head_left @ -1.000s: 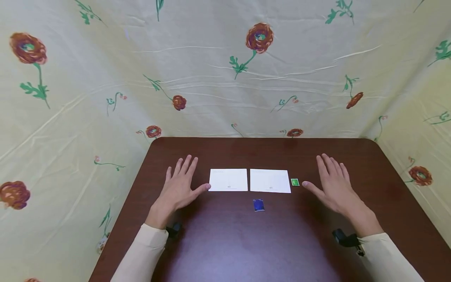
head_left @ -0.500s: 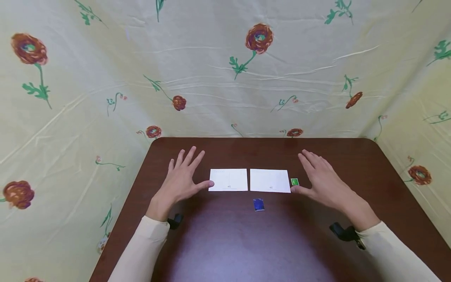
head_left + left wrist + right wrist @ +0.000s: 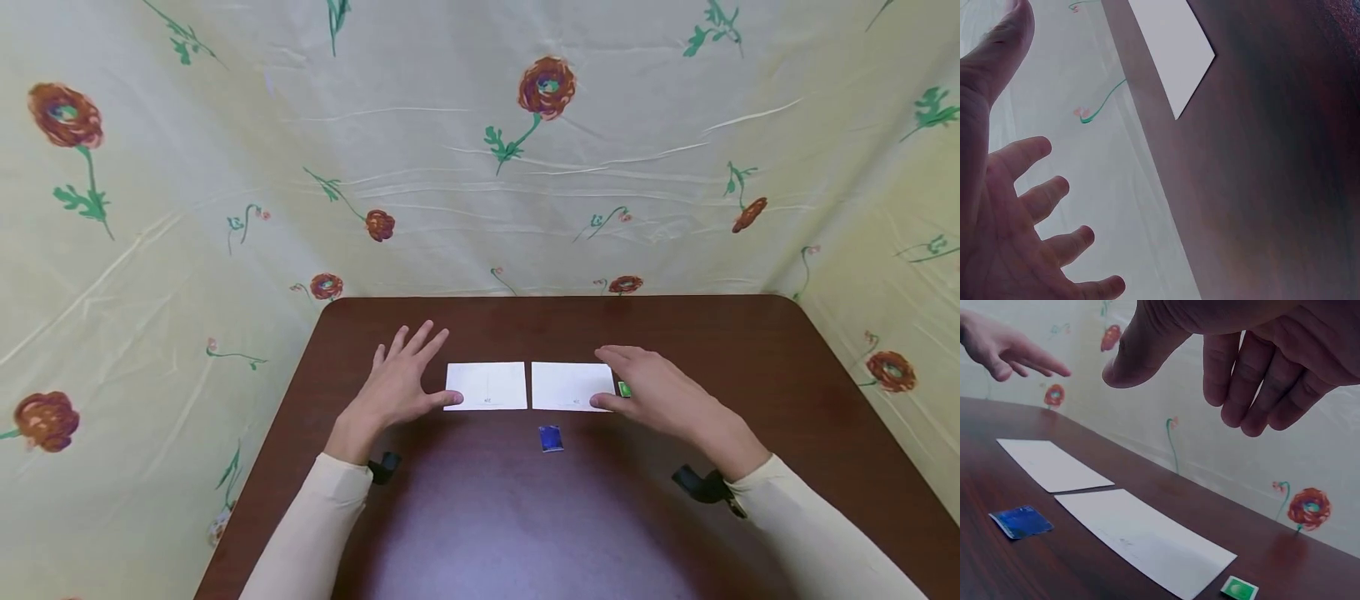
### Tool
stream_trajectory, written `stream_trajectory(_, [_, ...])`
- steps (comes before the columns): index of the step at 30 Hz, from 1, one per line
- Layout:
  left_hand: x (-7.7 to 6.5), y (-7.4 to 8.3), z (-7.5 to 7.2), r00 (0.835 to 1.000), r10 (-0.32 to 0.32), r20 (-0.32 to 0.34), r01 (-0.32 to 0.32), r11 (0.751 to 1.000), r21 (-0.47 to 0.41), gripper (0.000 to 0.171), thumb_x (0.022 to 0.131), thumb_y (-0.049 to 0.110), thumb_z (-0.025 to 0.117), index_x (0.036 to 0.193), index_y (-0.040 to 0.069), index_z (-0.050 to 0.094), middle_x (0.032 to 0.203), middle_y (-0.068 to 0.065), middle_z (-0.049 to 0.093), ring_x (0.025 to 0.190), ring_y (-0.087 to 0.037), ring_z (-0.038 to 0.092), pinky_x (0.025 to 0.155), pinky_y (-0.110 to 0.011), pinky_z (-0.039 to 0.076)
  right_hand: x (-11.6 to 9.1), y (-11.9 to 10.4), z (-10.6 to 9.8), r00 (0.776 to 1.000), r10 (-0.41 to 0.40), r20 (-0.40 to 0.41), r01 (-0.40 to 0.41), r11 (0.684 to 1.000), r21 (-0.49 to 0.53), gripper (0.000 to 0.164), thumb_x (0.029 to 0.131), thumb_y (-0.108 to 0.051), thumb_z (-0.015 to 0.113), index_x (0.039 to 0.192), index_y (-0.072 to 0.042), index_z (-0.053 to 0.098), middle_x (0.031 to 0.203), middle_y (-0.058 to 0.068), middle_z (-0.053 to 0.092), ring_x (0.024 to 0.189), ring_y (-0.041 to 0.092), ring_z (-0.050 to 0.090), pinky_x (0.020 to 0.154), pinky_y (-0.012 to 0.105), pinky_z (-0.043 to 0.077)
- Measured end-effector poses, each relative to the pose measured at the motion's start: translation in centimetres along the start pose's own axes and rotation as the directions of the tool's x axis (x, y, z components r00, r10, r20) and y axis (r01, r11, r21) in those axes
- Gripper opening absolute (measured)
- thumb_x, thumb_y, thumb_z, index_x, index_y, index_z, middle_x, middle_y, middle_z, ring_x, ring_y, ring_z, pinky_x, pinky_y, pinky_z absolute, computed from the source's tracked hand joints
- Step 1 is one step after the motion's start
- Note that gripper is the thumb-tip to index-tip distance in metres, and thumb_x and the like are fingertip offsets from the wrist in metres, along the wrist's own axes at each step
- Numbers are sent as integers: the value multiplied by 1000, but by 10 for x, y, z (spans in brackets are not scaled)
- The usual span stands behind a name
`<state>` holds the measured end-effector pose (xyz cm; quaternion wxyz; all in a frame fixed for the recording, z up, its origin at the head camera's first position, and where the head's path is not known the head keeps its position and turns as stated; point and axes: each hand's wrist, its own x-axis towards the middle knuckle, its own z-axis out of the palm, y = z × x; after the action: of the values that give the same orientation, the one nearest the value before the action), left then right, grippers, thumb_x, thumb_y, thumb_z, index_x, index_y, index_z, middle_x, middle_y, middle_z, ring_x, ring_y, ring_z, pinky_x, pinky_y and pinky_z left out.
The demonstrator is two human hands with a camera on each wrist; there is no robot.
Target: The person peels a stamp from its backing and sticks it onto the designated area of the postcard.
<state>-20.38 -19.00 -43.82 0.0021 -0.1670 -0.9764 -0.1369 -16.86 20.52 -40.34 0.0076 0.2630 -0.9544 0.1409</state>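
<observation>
White rectangular cards (image 3: 491, 386), shiny blue rectangle (image 3: 551, 438), smooth brown tabletop (image 3: 480, 517), both hands (image 3: 397, 385) (image 3: 663, 393) hovering outstretched, holding nothing

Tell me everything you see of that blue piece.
The blue piece is small, thin and roughly rectangular, glossy and film-like, pale along one edge. It lies on the dark table, on the near side of the right white card. Only the table touches it. Any markings are too blurred to make out.

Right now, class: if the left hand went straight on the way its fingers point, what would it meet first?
Probably the flowered cloth behind the table; the left hand looks raised above the surface, though depth is hard to judge.
</observation>
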Motion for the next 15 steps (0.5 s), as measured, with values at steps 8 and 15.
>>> stream_trajectory(8, [7, -3, 11, 999, -10, 48, 10, 1000, 0, 104, 77, 72, 70, 160, 30, 24, 169, 1, 15, 154, -42, 12, 111, -76, 17, 8, -12, 16, 999, -34, -8, 34, 999, 0, 58, 86, -38, 78, 131, -3, 64, 130, 13, 67, 122, 32, 62, 102, 48, 49])
stream_trajectory(15, [9, -5, 21, 996, -8, 91, 11, 999, -36, 99, 80, 63, 74, 160, 31, 25, 169, 1, 17, 152, -44, 14, 110, -77, 17, 13, -19, 30, 995, -91, -26, 92, 996, 6, 48, 88, -34, 77, 124, -3, 68, 122, 10, 71, 114, 29, 66, 98, 46, 51])
